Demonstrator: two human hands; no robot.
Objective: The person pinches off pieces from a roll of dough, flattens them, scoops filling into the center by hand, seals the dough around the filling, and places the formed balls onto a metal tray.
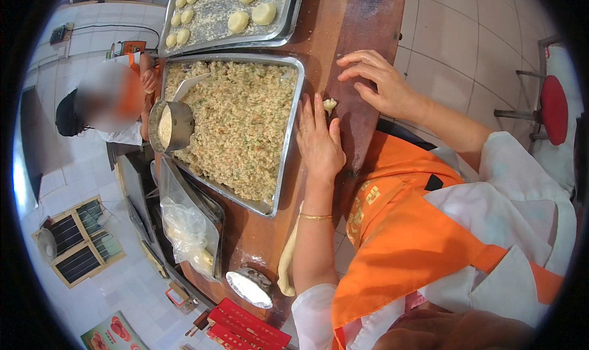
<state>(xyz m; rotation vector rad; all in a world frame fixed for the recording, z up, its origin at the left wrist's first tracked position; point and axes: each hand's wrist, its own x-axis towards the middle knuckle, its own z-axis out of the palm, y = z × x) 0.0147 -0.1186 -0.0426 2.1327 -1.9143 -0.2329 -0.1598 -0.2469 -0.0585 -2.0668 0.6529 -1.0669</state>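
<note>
left hand point(320, 140): fingers straight, unclenched
right hand point(385, 86): fingers loose, empty
dough piece point(330, 106): 1, between hands
mixture tray point(286, 159): 1, left

This looks like a commercial food kitchen: the tabletop point(253, 238) carries a large tray point(287, 135) of chopped mixture point(239, 129) towards ten o'clock, dough rounds point(264, 13) at eleven and a bowl point(262, 277) of white powder point(250, 289) at seven. At four is an orange apron point(399, 227), between nine and ten a capped co-worker point(116, 101).
</note>
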